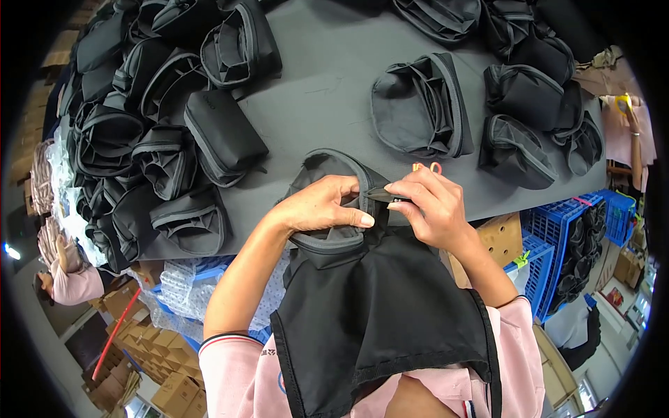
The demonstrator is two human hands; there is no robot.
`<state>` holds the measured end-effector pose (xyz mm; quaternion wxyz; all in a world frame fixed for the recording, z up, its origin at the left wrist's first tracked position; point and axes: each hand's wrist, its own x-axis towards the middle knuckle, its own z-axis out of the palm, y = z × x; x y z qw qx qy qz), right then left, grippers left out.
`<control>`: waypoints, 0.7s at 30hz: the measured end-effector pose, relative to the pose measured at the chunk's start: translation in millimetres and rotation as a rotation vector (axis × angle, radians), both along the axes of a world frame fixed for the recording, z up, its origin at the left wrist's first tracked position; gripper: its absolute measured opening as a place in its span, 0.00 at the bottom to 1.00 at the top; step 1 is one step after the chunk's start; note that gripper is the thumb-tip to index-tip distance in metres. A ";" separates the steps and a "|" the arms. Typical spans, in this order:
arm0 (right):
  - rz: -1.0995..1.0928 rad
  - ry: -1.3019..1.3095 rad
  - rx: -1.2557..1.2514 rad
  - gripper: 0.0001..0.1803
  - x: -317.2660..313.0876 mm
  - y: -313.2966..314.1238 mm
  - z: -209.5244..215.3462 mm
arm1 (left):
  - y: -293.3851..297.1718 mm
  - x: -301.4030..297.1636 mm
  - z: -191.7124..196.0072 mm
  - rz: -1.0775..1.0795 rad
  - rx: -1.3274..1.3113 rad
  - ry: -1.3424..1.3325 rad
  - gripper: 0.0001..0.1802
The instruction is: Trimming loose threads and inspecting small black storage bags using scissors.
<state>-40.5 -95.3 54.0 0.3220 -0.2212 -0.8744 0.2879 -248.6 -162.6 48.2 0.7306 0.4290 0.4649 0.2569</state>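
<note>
At the near edge of the table, my left hand [322,207] grips the zipped rim of an open black pouch [326,166], its thumb pointing right across the opening. My right hand [433,205] pinches a small dark pointed tool [379,196] that looks like thread snips. The tip points left and meets the pouch's rim close to my left fingertips. Orange loops [426,167] show just beyond my right knuckles; I cannot tell whether they belong to the same tool. The right hand hides most of the tool's body.
Many black pouches [224,136] crowd the grey table [313,90] on the left. One open pouch [421,104] lies ahead, with more piled at right. Blue crates [554,237] stand below the right edge, bubble wrap [191,292] below the left. Another person [66,268] is far left.
</note>
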 end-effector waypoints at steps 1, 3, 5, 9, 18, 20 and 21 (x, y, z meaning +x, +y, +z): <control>0.005 -0.002 -0.004 0.15 -1.0 -0.7 -0.1 | -0.1 -0.5 1.3 0.016 -0.010 -0.023 0.18; 0.009 -0.075 0.038 0.16 -1.9 -2.0 -0.3 | -0.8 -3.3 -1.0 0.036 -0.023 -0.047 0.19; 0.024 -0.051 -0.005 0.16 2.0 -0.7 -0.4 | 0.3 -4.6 -2.7 -0.043 -0.082 0.000 0.22; -0.061 0.046 -0.276 0.13 -0.1 -7.7 9.4 | -2.5 -3.3 -0.2 0.014 -0.063 -0.006 0.22; -0.095 0.059 -0.548 0.11 4.1 -23.7 4.5 | -11.8 1.4 16.8 0.326 -0.051 -0.109 0.15; -0.080 0.012 -0.500 0.11 4.8 -29.7 4.4 | -12.2 2.1 13.8 0.398 -0.039 -0.039 0.14; -0.079 -0.009 -0.461 0.12 5.5 -33.0 5.0 | -11.6 1.3 16.8 0.376 -0.024 0.043 0.14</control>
